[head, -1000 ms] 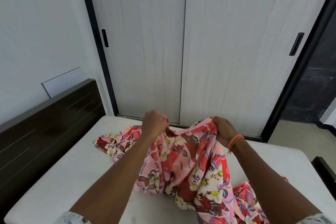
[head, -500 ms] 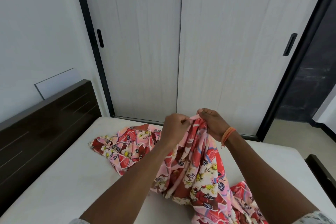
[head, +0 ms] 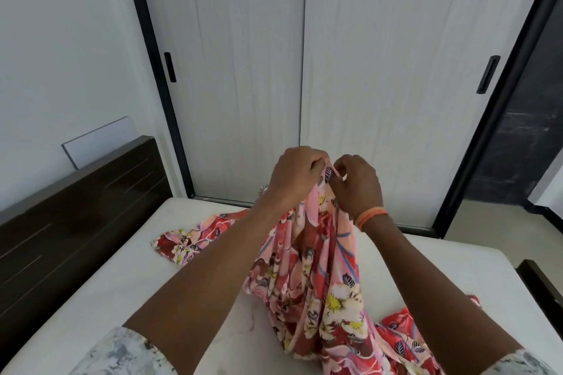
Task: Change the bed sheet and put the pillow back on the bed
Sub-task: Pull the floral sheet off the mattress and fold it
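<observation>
Both hands, the left hand (head: 294, 175) and right hand (head: 358, 184), pinch one gathered edge of the floral bed sheet (head: 316, 268) close together above the bare mattress (head: 100, 280), apparently hunting a corner before spreading it; the rest trails across the bed.

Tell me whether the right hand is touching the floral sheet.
Touching. The head view shows the right hand pinching the top edge of the floral sheet, its fingers curled over the fabric beside the left hand.
</observation>
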Tool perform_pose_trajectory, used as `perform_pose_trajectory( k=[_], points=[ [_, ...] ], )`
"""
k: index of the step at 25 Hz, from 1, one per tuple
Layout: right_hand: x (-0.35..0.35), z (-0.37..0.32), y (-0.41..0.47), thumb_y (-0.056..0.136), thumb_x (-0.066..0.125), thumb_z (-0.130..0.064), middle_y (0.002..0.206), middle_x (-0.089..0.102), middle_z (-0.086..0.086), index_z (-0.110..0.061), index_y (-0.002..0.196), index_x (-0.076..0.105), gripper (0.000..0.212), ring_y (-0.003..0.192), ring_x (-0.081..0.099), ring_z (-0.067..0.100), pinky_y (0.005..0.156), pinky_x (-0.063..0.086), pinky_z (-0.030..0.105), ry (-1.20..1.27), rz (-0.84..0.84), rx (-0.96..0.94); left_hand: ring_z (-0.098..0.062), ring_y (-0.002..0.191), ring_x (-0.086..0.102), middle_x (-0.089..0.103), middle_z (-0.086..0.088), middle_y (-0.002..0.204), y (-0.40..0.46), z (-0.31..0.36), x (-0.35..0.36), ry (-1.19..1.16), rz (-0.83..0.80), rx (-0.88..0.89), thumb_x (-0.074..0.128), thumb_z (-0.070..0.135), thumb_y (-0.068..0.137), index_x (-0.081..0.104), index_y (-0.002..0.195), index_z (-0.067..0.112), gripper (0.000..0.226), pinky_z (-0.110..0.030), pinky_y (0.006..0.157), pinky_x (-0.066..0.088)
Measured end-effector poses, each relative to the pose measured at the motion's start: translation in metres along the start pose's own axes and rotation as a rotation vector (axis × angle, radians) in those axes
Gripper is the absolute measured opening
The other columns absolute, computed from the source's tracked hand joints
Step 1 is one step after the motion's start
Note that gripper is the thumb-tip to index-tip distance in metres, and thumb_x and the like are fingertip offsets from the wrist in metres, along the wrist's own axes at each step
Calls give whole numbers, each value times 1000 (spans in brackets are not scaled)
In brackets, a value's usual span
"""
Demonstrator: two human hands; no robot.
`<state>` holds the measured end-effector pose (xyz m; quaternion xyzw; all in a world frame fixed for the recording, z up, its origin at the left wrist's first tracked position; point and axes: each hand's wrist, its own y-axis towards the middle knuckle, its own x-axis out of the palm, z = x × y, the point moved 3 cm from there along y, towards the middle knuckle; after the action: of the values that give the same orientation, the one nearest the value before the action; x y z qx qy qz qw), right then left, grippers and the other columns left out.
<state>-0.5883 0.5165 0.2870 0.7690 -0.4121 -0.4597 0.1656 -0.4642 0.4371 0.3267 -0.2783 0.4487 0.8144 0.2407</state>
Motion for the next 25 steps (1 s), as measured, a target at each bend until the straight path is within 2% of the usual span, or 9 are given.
perform_pose_trajectory(
  k=[3, 8, 11, 13, 15, 18, 20, 22, 25],
  points=[
    [8, 27, -13, 78, 65, -1, 94, 53, 10, -7, 96, 48, 26, 78, 52, 29, 64, 38, 33, 25, -31, 242, -15, 60, 60, 65, -2, 64, 5, -14, -14, 62, 110, -69, 52, 16, 95, 69, 72, 11, 29, -36, 58, 51],
    [8, 101, -53, 85, 61, -10, 116, 52, 21, -4, 115, 44, 36, 105, 58, 44, 81, 47, 45, -295, -269, 535, -12, 55, 62, 63, 3, 59, 11, -66, -46, 108, 338, -343, 48, 17, 95, 65, 65, 13, 34, -36, 57, 55],
    [-5, 126, -67, 82, 64, -9, 114, 50, 18, -6, 110, 49, 32, 104, 60, 42, 78, 48, 45, -461, -265, 571, -16, 59, 63, 64, 3, 64, 4, -90, -55, 124, 377, -478, 47, 16, 94, 68, 69, 15, 33, -37, 60, 58],
    [-6, 127, -56, 76, 64, -2, 100, 60, 18, -6, 96, 59, 21, 94, 62, 37, 71, 45, 34, -339, -268, 498, -20, 63, 64, 66, -1, 70, -7, -97, -46, 119, 344, -522, 47, 13, 96, 69, 74, 12, 31, -37, 61, 57],
    [-5, 115, -38, 70, 67, -1, 80, 65, 13, -11, 80, 66, 13, 81, 62, 28, 62, 42, 24, 15, -334, 512, -23, 67, 65, 68, -4, 76, -17, -99, -33, 109, 301, -560, 47, 14, 96, 69, 78, 12, 29, -37, 63, 58],
    [-4, 89, -26, 89, 60, -1, 81, 65, 17, -6, 97, 70, 14, 71, 62, 27, 66, 54, 32, 675, -432, 682, -27, 71, 64, 67, -8, 80, -26, -99, -13, 130, 207, -589, 47, 12, 93, 67, 79, 10, 24, -36, 64, 55],
    [-10, 71, -17, 98, 51, -3, 85, 67, 17, -1, 107, 67, 19, 71, 65, 27, 69, 57, 38, 748, -479, 647, -31, 78, 63, 64, -12, 89, -31, -102, -9, 170, 159, -623, 48, 11, 91, 66, 84, 6, 20, -36, 67, 52],
    [-15, 61, -8, 99, 46, -3, 83, 68, 12, -1, 108, 67, 22, 70, 65, 23, 70, 56, 37, 722, -477, 581, -32, 90, 63, 58, -13, 107, -38, -103, -5, 175, 121, -651, 54, 12, 90, 66, 100, 5, 17, -36, 79, 52],
    [-16, 49, 1, 101, 46, -6, 83, 69, 7, -4, 108, 68, 23, 71, 65, 17, 68, 56, 34, 701, -482, 499, -18, 110, 61, 61, -1, 121, -41, -73, 11, -47, -64, -443, 72, 20, 86, 62, 121, 13, 38, -21, 91, 40]
  ],
)
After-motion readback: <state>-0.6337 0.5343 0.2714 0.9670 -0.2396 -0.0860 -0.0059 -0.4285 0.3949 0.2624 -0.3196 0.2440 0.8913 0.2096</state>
